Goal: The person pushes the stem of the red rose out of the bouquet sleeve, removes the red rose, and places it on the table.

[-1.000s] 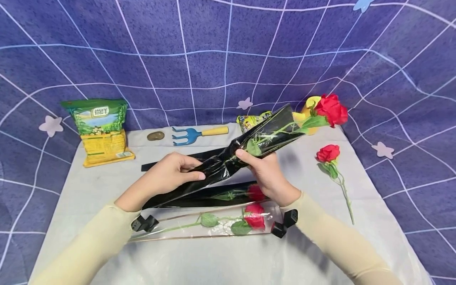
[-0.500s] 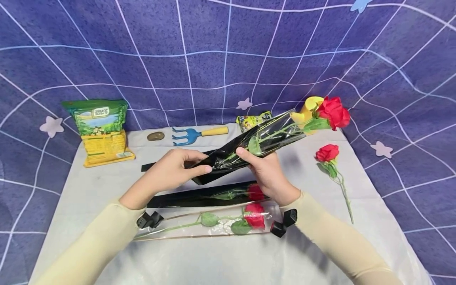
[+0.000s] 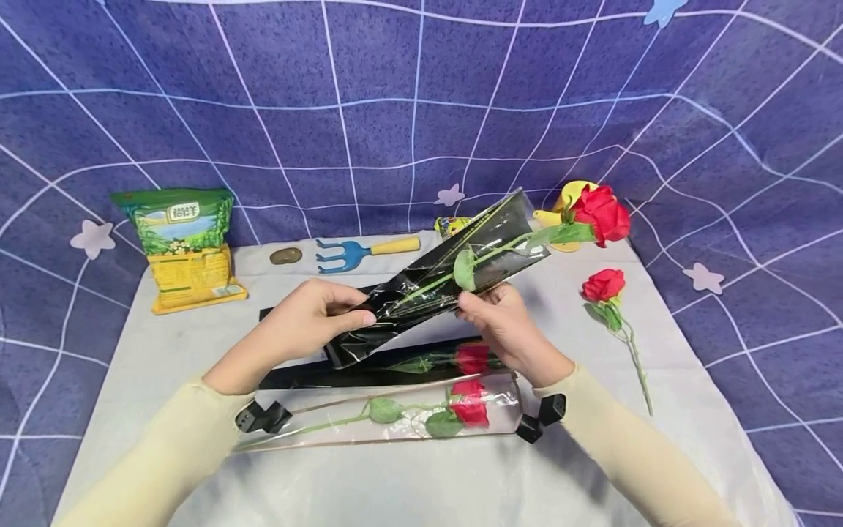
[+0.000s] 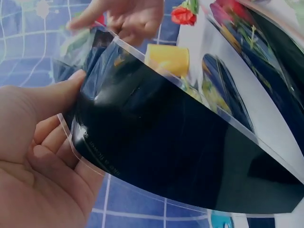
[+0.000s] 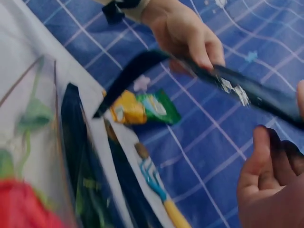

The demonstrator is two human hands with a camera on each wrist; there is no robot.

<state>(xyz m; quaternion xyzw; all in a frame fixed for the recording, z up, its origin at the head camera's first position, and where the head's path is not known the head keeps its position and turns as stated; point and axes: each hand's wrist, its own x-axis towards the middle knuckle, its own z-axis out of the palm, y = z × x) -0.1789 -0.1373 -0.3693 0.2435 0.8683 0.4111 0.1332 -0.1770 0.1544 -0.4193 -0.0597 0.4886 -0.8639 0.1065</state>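
Note:
A red artificial rose (image 3: 601, 214) lies with its stem inside a black flower sleeve (image 3: 431, 272) with a clear front; its bloom sticks out beyond the wide end. Near the narrow lower end my left hand (image 3: 306, 318) pinches the sleeve between thumb and fingers. My right hand (image 3: 503, 326) is at the sleeve's near edge below the leaf. In the right wrist view, a gap shows between the right fingers (image 5: 261, 147) and the sleeve, and they are loosely bent. The sleeve's tail (image 4: 180, 147) curves away from the left hand in the left wrist view.
On the table lie a black sleeve with a rose (image 3: 369, 373), a clear sleeve with a rose (image 3: 329, 433) and a loose rose (image 3: 612, 315). Behind are a yellow-green bag (image 3: 187, 252), a stone (image 3: 285, 255), a hand rake (image 3: 362, 251), a small packet (image 3: 451, 225) and a yellow container (image 3: 571, 192).
The left hand first slid up the sleeve, then came back left and down with it. The right thumb has moved off the sleeve's front to its near edge. The rose shifted slightly left.

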